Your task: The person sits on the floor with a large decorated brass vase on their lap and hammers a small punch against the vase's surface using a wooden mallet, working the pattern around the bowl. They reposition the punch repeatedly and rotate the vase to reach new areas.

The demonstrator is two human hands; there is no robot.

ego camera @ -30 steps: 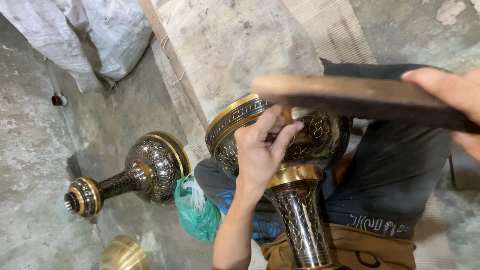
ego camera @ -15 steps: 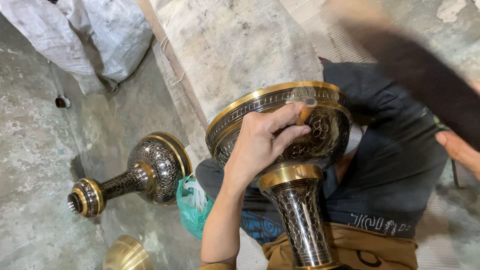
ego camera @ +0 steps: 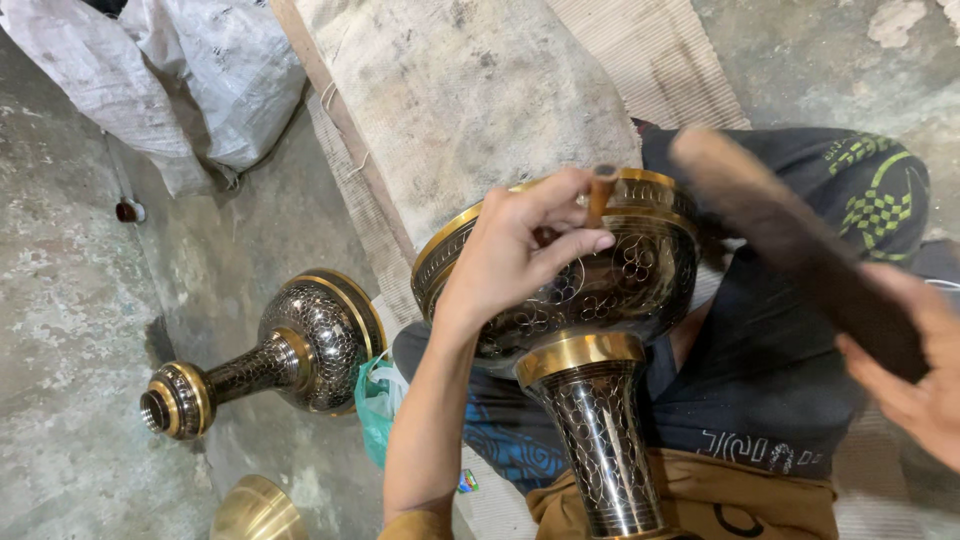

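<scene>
Mallet (ego camera: 800, 250), raised a second ago, now swings blurred in the clenched right hand (ego camera: 915, 365) toward the small punch (ego camera: 598, 195) pinched by left fingers (ego camera: 560, 245) against the engraved vase (ego camera: 590, 300) on the lap.

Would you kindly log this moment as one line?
left hand: holds small tool on engraved brass vase | right hand: grips wooden mallet | second vase: on floor

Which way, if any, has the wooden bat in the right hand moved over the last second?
Yes. The bat has swung down from level above the vase to slant by its right rim, gripped in the right hand.
</scene>
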